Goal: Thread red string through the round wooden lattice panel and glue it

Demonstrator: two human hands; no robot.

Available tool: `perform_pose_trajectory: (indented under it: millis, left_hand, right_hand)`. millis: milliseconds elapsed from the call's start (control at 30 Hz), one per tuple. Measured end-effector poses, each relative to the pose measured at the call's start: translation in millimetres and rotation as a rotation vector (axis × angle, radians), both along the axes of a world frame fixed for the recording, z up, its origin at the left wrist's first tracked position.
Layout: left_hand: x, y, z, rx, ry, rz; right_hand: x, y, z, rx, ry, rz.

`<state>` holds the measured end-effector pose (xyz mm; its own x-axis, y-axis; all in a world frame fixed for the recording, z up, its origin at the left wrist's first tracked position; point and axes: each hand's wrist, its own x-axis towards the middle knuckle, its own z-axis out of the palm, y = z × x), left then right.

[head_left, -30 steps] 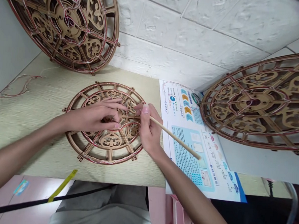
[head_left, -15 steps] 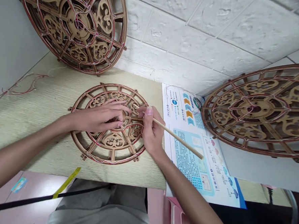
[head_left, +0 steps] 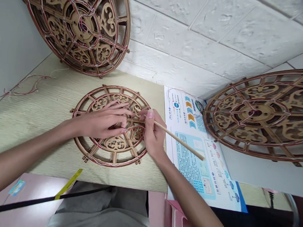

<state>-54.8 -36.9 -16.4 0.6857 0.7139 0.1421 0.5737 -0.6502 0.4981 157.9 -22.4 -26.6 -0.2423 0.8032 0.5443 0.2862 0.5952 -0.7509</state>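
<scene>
A round wooden fretwork wheel [head_left: 108,152] with red wire along its ribs lies flat on the pale wooden board [head_left: 38,113]. My left hand [head_left: 102,122] rests on the wheel's centre with its fingers stretched flat. My right hand [head_left: 151,134] is closed in a pinch on a thin wooden stick [head_left: 183,143]. The stick's tip touches the wheel beside my left fingertips, and its other end points out to the right over a printed sheet.
A larger fretwork wheel [head_left: 79,27] leans against the white brick wall at the back left. Another wheel [head_left: 264,113] lies at the right, partly over the printed instruction sheet [head_left: 199,164]. Loose red wire [head_left: 22,88] trails at the left. A yellow tape strip [head_left: 68,183] hangs below the board's front edge.
The camera has shifted a little, moving everything slightly right in view. Both hands hold the same pose on the wheel, and the stick's tip stays at the same spot.
</scene>
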Motion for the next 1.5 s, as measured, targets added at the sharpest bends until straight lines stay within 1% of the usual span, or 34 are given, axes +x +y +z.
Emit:
perform_pose_trajectory:
  millis: [267, 433, 533, 700, 833, 900, 967, 1067, 1133, 1200, 1333, 1500]
  left_hand:
    - [2, 3, -7.4, 0.049, -0.062, 0.021]
    - [-1, 3, -10.9, 0.109, -0.081, 0.004]
    - [-3, 3, -12.4, 0.119, -0.08, -0.01]
    - [-2, 2, -9.4, 0.095, -0.067, -0.017]
    - [0, 2, -7.5, 0.117, -0.113, -0.007]
    - [0, 1, -7.4, 0.113, -0.127, 0.013]
    - [0, 1, -7.5, 0.108, -0.121, 0.019]
    - [0, 1, -8.3, 0.127, -0.116, 0.01]
    - [1, 2, -9.1, 0.143, -0.125, 0.004]
    - [1, 2, -9.9, 0.149, -0.134, 0.001]
    - [1, 2, -10.2, 0.157, -0.142, -0.006]
    - [1, 2, -9.4, 0.15, -0.125, 0.001]
  right_hand:
    - [0, 5, -2.4, -0.02, -0.101, 0.074]
    - [-1, 6, -2.4, -0.031, -0.085, 0.067]
    - [-1, 5, -2.0, -0.04, -0.067, 0.053]
    - [1, 2, -1.7, -0.082, 0.076, 0.022]
    - [2, -2, -3.9, 0.023, 0.276, -0.098]
    - [3, -3, -4.2, 0.072, 0.343, -0.096]
    - [3, -4, -3.1, 0.071, 0.297, -0.015]
    - [3, -4, 0.0, 0.057, 0.13, 0.161]
    - [3, -3, 1.2, 0.079, 0.061, 0.227]
    - [3, -2, 0.9, 0.088, 0.012, 0.234]
    - [2, -3, -1.0, 0.043, -0.055, 0.224]
    - [3, -5, 0.1, 0.039, -0.008, 0.187]
